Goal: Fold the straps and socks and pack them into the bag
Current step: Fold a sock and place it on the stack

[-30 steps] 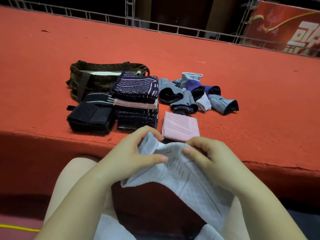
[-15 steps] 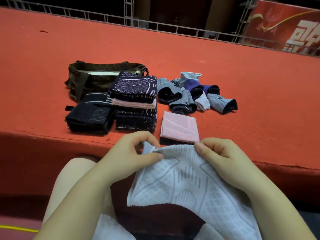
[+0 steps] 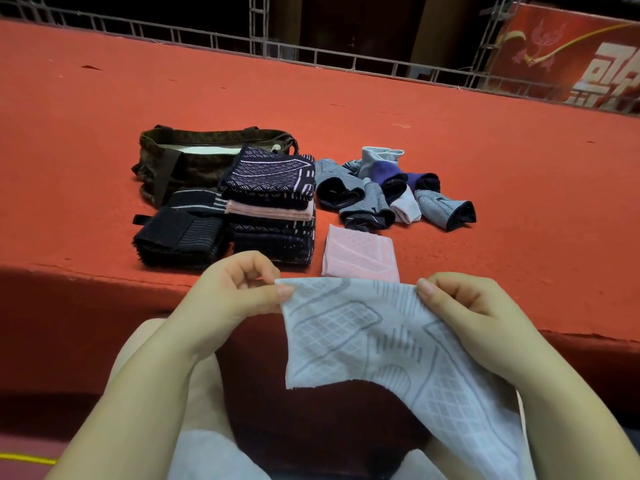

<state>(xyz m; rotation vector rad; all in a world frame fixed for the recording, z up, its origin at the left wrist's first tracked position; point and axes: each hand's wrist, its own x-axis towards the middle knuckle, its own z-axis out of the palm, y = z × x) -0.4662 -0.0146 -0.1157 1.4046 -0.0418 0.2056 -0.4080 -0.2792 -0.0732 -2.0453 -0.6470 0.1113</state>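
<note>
Large pale characters, cut off by the frame, mark the red banner (image 3: 585,53) at far right; none reads clearly. The left hand (image 3: 228,299) pinches the top left corner of a pale grey patterned strap (image 3: 374,341) between thumb and curled fingers, while the right hand (image 3: 474,317) pinches the top right corner, holding it spread above the lap, just before the red platform's (image 3: 450,133) front edge. On the platform lie the open bag (image 3: 180,157), folded dark stacks (image 3: 270,209), a pink folded piece (image 3: 358,252) and loose socks (image 3: 391,192), with bare carpet beyond
</note>
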